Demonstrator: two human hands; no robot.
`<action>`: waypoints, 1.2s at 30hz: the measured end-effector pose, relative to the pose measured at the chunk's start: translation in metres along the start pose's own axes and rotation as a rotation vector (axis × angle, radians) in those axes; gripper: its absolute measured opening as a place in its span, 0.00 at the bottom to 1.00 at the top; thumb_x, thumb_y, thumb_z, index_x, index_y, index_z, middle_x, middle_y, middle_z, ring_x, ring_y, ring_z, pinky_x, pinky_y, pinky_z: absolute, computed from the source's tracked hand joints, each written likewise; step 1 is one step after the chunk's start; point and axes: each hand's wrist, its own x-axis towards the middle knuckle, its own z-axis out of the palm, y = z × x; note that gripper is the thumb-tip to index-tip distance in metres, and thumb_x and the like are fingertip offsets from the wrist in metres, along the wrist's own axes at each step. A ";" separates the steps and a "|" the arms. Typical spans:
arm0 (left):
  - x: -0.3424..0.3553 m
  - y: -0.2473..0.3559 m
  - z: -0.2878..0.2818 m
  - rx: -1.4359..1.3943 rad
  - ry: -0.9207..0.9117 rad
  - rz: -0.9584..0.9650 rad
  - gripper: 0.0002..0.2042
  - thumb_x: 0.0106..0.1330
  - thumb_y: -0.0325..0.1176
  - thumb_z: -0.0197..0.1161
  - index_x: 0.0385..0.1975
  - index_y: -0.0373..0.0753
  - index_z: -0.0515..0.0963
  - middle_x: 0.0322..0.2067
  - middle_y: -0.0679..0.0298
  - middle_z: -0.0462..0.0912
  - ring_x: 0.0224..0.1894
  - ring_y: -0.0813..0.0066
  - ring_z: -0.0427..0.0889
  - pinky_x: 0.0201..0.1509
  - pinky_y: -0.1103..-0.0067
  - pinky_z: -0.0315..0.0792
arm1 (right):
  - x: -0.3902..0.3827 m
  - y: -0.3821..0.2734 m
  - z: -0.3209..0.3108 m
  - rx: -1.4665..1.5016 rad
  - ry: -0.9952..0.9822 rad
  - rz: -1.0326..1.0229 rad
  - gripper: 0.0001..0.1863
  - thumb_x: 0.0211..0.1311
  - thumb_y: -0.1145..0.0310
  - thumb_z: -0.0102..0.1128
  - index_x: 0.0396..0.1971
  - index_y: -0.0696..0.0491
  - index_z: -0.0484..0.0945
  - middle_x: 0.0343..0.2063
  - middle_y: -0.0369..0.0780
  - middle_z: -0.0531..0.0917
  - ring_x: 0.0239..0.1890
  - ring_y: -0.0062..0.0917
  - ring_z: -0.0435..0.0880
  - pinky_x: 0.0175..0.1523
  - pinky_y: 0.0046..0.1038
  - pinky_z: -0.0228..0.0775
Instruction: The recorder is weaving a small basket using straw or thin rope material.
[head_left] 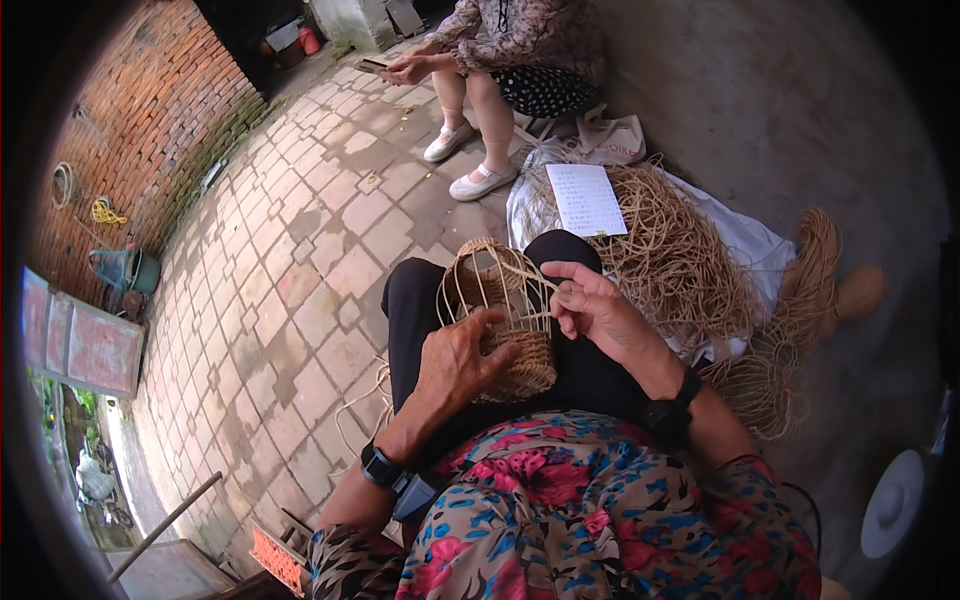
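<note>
The left hand [458, 357], fingers curled, held the basket [530, 372] (likely light, springy, best gripped by its woven wall); the right hand [603, 312], half-closed, seemingly pinched a strand [532, 273].

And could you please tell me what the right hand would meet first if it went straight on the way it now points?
Probably the half-woven basket, at its open, ribbed upper part just left of the right hand, though this view leaves the depth unclear.
</note>
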 end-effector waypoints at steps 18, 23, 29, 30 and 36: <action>0.032 0.021 0.019 0.321 0.044 0.195 0.06 0.58 0.36 0.58 0.26 0.43 0.78 0.19 0.57 0.79 0.23 0.55 0.80 0.28 0.64 0.73 | 0.028 -0.006 -0.015 -0.356 0.239 -0.111 0.07 0.63 0.67 0.58 0.36 0.54 0.75 0.27 0.35 0.80 0.21 0.14 0.77 0.25 0.14 0.68; 0.032 0.024 0.026 0.359 0.080 0.124 0.06 0.57 0.34 0.55 0.31 0.45 0.76 0.15 0.51 0.78 0.20 0.51 0.80 0.27 0.59 0.72 | 0.067 -0.001 0.004 -1.214 0.223 -0.119 0.08 0.47 0.67 0.61 0.26 0.53 0.78 0.22 0.43 0.83 0.28 0.34 0.84 0.33 0.33 0.74; 0.027 0.024 0.030 0.283 0.159 0.062 0.10 0.52 0.32 0.56 0.34 0.48 0.80 0.16 0.53 0.78 0.21 0.54 0.80 0.26 0.62 0.72 | 0.069 0.008 0.020 -1.303 0.274 -0.134 0.06 0.44 0.68 0.59 0.23 0.53 0.75 0.23 0.46 0.82 0.31 0.44 0.81 0.37 0.41 0.72; 0.026 0.020 0.029 0.244 0.199 0.045 0.09 0.52 0.31 0.57 0.33 0.46 0.79 0.17 0.55 0.79 0.23 0.56 0.81 0.28 0.65 0.72 | 0.072 0.008 0.022 -1.226 0.327 -0.078 0.05 0.45 0.69 0.58 0.23 0.54 0.74 0.22 0.46 0.81 0.30 0.45 0.81 0.37 0.41 0.71; 0.010 -0.014 0.022 -0.193 0.269 -0.090 0.07 0.55 0.31 0.58 0.33 0.42 0.78 0.20 0.59 0.81 0.24 0.65 0.82 0.31 0.72 0.75 | 0.085 0.010 0.048 -1.392 0.249 -0.333 0.10 0.52 0.71 0.55 0.36 0.56 0.73 0.25 0.47 0.81 0.32 0.43 0.82 0.38 0.40 0.73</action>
